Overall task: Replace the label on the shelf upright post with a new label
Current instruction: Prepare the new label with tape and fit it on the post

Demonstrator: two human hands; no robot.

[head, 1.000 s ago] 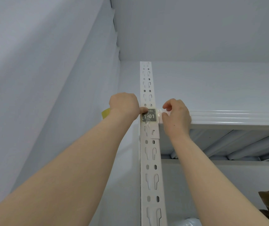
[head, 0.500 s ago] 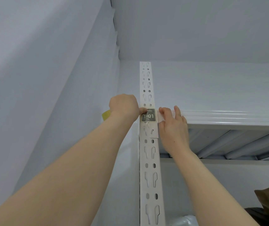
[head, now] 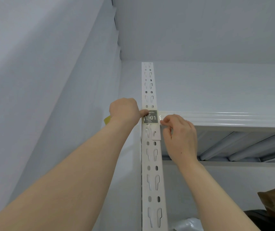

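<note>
Label (head: 151,117) gripped by left hand (head: 124,110); right hand (head: 181,139), flat before, now pinches its edge.

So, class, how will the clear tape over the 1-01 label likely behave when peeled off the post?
Probably floppy and light: the clear tape looks thin and wrinkles over the label. Likely sticky, not slippery: the right hand pinches only its edge. It may tear.

Dark label (head: 151,117) marked 1-01 on the white upright post (head: 152,164): left hand (head: 125,110), gripping a yellow object (head: 107,120), thumbs its left edge, while right hand (head: 180,135) fingers (head: 166,121) pinch its right edge.
</note>
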